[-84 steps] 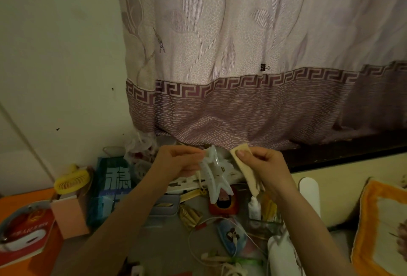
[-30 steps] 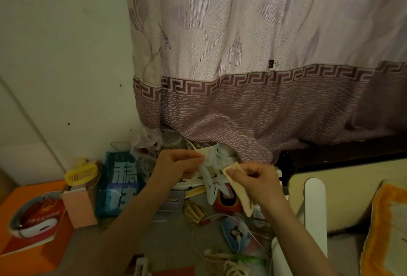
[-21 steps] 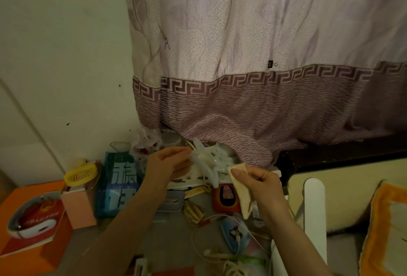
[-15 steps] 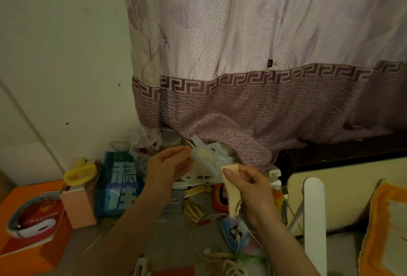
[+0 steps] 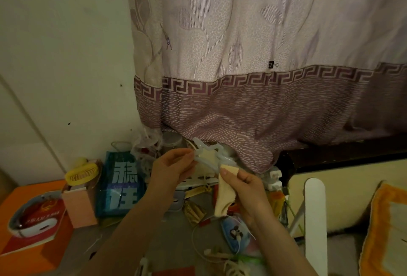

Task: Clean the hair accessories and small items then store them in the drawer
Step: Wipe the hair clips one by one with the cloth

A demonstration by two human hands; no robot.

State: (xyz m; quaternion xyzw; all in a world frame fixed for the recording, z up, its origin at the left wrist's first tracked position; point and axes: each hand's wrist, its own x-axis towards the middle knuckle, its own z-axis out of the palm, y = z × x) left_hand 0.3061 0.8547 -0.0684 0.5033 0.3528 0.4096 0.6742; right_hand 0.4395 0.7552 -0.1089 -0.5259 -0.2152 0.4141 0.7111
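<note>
Behind the cluttered bench [image 5: 171, 247] hangs a pale curtain [image 5: 242, 55] with a mauve patterned hem, its lower edge brushing the heap of small items. Above that heap the person holds a translucent, pale blue hair claw clip [image 5: 209, 154] up in front of the hem. The left hand [image 5: 171, 170] pinches one side of the clip between thumb and fingertips, fingers closed on the plastic. The right hand [image 5: 240, 185] has its thumb and forefinger clamped on a folded cream cloth [image 5: 223, 196], whose top corner sits just beside the clip's lower edge while the rest hangs down over the palm.

The step in hand looks like wiping the clip. To do it well, the left hand should keep a firm hold near the hinge so the teeth stay exposed and the clip cannot spring or twist. The cloth corner should be worked between the teeth one gap at a time, then run along the outer curve. Turning the clip over would bring the hidden inner face round to the cloth. No drawer is in view, so storing comes later.
</note>
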